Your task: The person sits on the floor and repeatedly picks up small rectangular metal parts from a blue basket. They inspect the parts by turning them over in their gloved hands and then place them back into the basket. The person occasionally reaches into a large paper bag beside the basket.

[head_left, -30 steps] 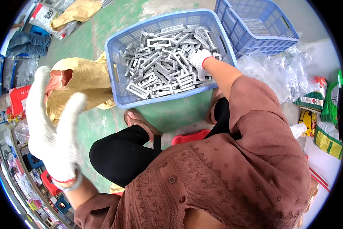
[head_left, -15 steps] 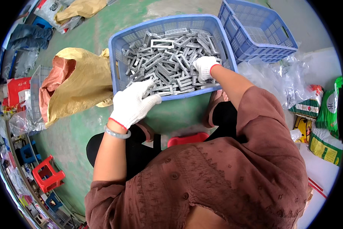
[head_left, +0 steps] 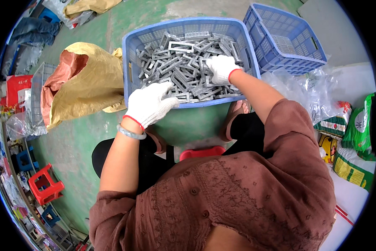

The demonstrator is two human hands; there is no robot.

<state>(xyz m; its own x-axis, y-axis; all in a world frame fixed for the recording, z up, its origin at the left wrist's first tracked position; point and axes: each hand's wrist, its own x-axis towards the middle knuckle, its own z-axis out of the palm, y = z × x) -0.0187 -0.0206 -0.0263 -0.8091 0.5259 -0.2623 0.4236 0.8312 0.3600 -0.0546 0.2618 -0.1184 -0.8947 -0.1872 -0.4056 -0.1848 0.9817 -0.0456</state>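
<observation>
A blue plastic crate holds a heap of silver-grey rectangular metal frames. My left hand, in a white knit glove, is open over the crate's near left rim, thumb apart from the fingers. Its fingertips are close to the frames and I see nothing held in it. On the right side of the heap, my right hand, gloved the same way, is closed with its fingers curled down at a metal frame. The glove hides part of that frame and the fingertips.
A second blue crate stands at the far right, with clear plastic bags beside it. A yellow woven sack lies left of the full crate. Red stools and shelves are at the left; packed bags are at the right.
My right hand has moved slightly up and left over the heap, its fingers now at a frame. My left hand has shifted slightly right, still open. The whole view has shifted a little.
</observation>
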